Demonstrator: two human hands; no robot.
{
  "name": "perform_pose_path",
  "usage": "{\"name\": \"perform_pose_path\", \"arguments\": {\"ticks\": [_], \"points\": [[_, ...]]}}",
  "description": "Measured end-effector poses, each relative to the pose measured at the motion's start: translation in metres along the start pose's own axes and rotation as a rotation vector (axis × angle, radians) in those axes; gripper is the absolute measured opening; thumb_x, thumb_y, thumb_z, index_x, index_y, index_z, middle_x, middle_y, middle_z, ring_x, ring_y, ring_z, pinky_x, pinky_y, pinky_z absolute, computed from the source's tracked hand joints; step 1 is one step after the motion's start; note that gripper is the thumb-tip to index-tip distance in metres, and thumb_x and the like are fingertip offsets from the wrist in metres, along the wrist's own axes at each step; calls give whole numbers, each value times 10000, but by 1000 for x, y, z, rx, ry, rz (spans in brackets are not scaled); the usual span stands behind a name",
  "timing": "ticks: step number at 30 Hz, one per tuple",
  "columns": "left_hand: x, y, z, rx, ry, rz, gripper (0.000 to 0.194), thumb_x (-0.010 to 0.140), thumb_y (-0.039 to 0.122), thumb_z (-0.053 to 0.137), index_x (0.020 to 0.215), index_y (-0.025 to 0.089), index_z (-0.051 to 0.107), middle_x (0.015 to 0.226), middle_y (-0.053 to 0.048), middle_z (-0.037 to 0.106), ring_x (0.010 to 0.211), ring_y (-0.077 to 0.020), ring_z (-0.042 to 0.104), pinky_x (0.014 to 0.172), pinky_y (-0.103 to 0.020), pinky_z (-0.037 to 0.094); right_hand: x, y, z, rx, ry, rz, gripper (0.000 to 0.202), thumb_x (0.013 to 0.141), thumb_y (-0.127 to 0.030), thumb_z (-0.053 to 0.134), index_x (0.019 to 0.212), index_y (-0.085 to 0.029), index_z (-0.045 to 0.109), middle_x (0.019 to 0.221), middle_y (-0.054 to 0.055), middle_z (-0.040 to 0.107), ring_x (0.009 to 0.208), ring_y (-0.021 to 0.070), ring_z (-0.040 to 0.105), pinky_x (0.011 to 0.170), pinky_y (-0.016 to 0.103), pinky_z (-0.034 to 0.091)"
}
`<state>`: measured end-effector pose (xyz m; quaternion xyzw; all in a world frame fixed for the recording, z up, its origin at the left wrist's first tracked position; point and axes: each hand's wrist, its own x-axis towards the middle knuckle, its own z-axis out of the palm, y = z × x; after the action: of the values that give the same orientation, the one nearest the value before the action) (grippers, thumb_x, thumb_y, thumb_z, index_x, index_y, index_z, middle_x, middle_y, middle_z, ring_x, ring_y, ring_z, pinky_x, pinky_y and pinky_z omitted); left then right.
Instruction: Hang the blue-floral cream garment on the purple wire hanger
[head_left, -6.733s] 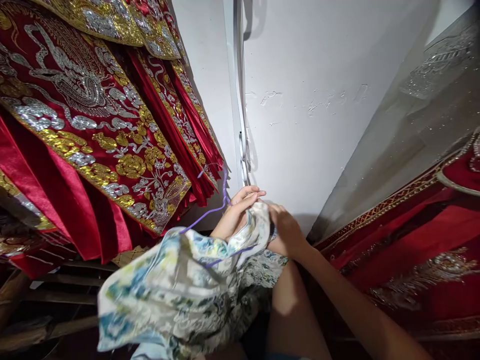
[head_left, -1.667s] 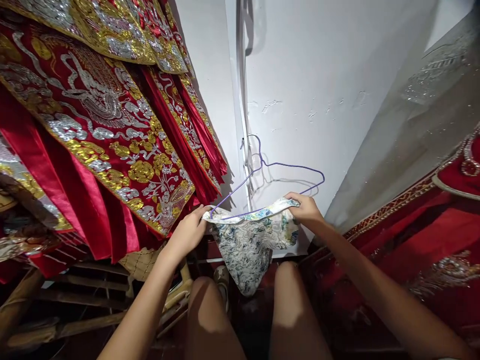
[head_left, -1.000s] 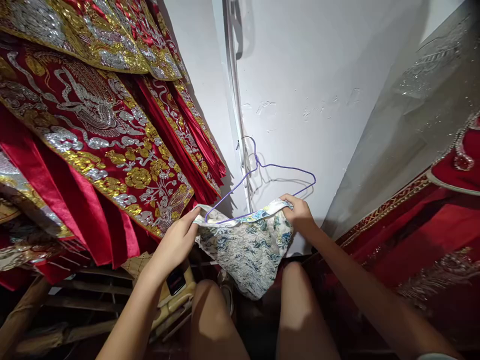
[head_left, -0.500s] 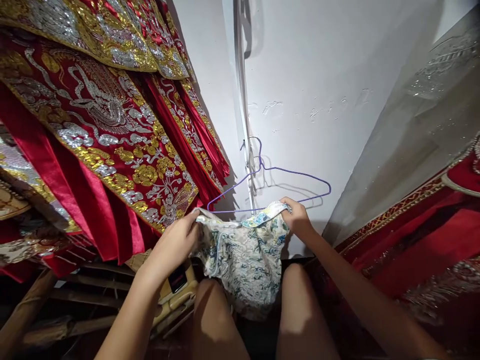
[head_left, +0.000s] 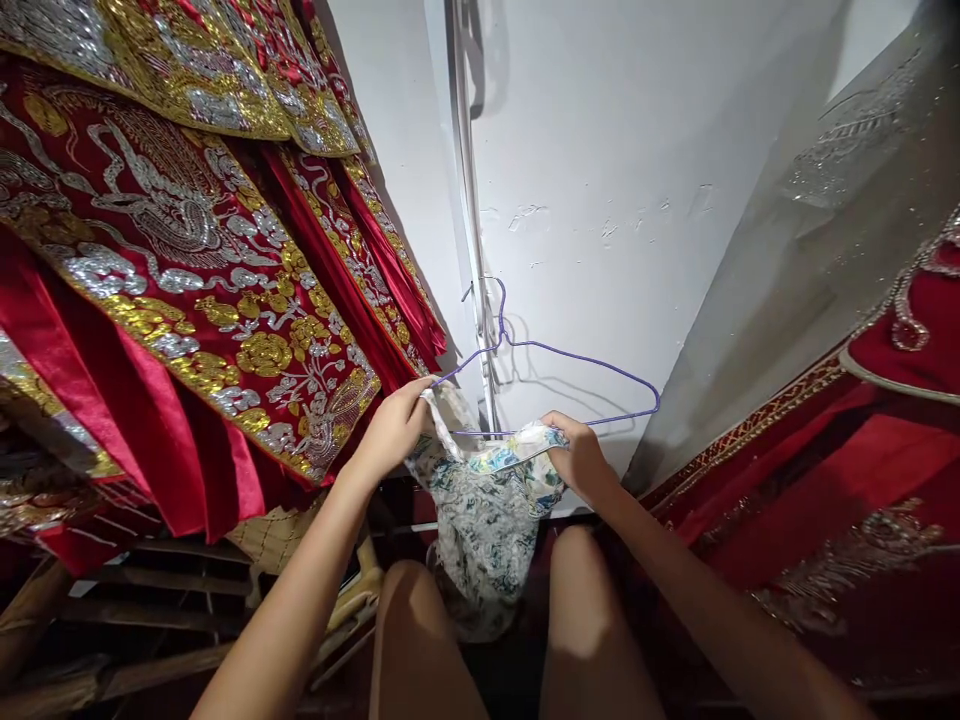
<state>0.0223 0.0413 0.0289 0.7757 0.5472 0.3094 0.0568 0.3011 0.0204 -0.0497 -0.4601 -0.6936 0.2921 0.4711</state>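
A white floral dress (head_left: 487, 525) with blue and green print hangs between my two hands, its lower part falling between my knees. My left hand (head_left: 396, 425) is closed on its left shoulder strap, held up against the left end of a purple hanger (head_left: 581, 357). That end of the hanger is hidden by the strap and my fingers. My right hand (head_left: 581, 455) pinches the right side of the neckline, just below the hanger's bottom bar. The hanger hangs by its hook from a pale metal upright (head_left: 466, 190) along the wall; its right end is bare.
Red costumes (head_left: 262, 330) with gold and silver embroidery hang at the left. Another red embroidered cloth (head_left: 840, 480) covers the right side, below clear plastic (head_left: 847, 190). A bamboo chair (head_left: 360, 600) stands low at the left, by my leg. White wall (head_left: 637, 150) is behind the hanger.
My left hand has risen to the hanger's left end, lifting the strap there. My right hand stays low with the neckline, and the view has shifted slightly.
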Motion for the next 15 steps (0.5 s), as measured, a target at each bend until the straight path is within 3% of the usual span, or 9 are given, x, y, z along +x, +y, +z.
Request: {"name": "perform_pose_path", "arguments": {"ticks": [3, 5, 7, 9, 11, 13, 15], "points": [[8, 1, 7, -85, 77, 95, 365, 958, 263, 365, 1140, 156, 662, 1182, -105, 701, 1112, -235, 640, 1015, -353, 463, -2, -4, -5, 24, 9, -5, 299, 663, -150, 461, 884, -224, 648, 601, -22, 527, 585, 175, 454, 560, 279, 340], [10, -2, 7, -83, 82, 99, 336, 955, 248, 366, 1078, 154, 664, 1087, -96, 705, 1028, -227, 648, 953, -335, 478, -3, -2, -17, 21, 132, 0, 525, 654, -141, 489, 1150, -220, 642, 585, -44, 531, 564, 175, 468, 558, 273, 357], [10, -7, 4, -69, 59, 108, 323, 954, 242, 361, 1053, 153, 655, 1032, -88, 695, 976, -222, 642, 914, -324, 479, 0, 5, -35, 53, 300, 31, 824, 637, -141, 544, 1452, -214, 446, 619, -59, 564, 562, 173, 499, 554, 263, 383], [9, -11, 0, -48, 33, 127, 314, 958, 251, 359, 1042, 153, 646, 1003, -84, 683, 942, -220, 632, 891, -321, 476, 6, 12, -59, 65, 389, 91, 966, 620, -147, 597, 1546, -204, 328, 664, -52, 600, 591, 176, 545, 560, 258, 406], [9, -13, -5, -17, 23, 154, 305, 962, 265, 359, 1023, 156, 638, 1012, -90, 666, 945, -222, 618, 892, -326, 467, 14, 14, -84, 17, 341, 152, 818, 608, -162, 638, 1419, -174, 536, 667, -23, 618, 639, 192, 586, 571, 263, 421], [11, -14, -11, -10, 63, 151, 288, 965, 283, 368, 1029, 166, 624, 1055, -94, 653, 990, -225, 606, 915, -330, 452, 23, 9, -107, -41, 208, 179, 411, 612, -206, 693, 1016, -157, 749, 649, 12, 626, 670, 209, 604, 575, 273, 430], [14, -15, -15, -46, 165, 73, 251, 952, 324, 427, 1071, 180, 594, 1088, -82, 648, 985, -215, 605, 894, -321, 451, 30, -2, -121, 0, 12, 201, 160, 638, -302, 760, 719, -170, 719, 639, 38, 636, 662, 217, 613, 569, 285, 443]]}}
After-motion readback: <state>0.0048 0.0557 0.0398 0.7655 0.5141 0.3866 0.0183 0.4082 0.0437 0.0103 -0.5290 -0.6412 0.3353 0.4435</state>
